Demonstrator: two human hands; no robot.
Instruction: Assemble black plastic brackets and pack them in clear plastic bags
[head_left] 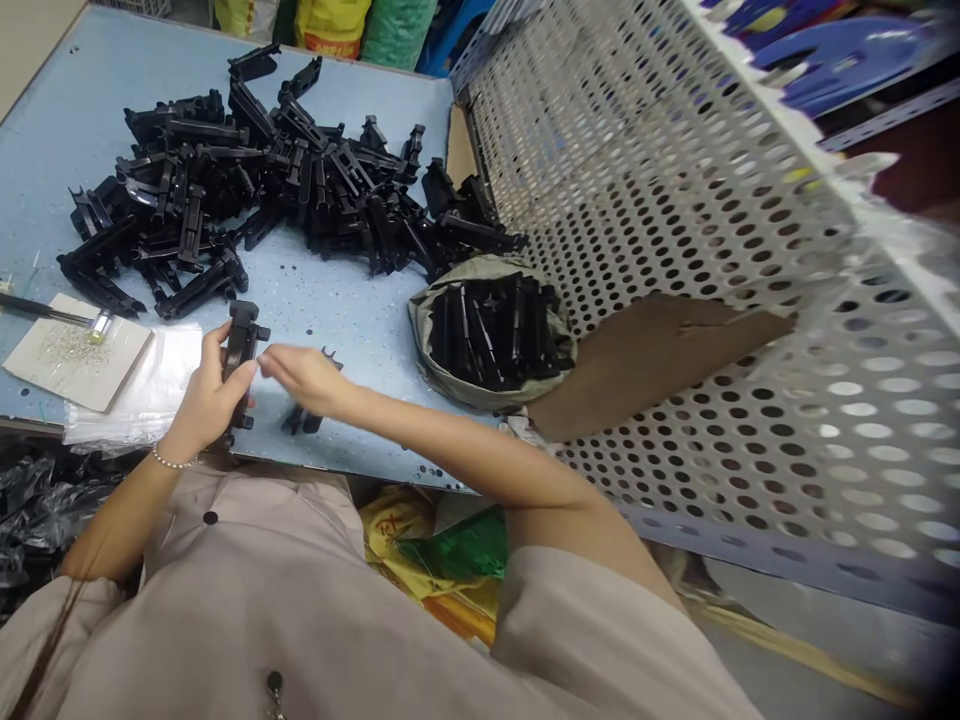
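Black bracket in left hand, btm hidden

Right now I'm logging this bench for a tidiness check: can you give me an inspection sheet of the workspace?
Surface: blue table, speckled.
Job's things: black plastic part upright in left hand; right hand at its side, over another black piece.
Clutter: pile of black parts; bag of parts; white pad; clear plastic bags.
Grippers: both hands bare.
Cables: nothing seen.
Surroundings: perforated metal panel; cardboard sheet.
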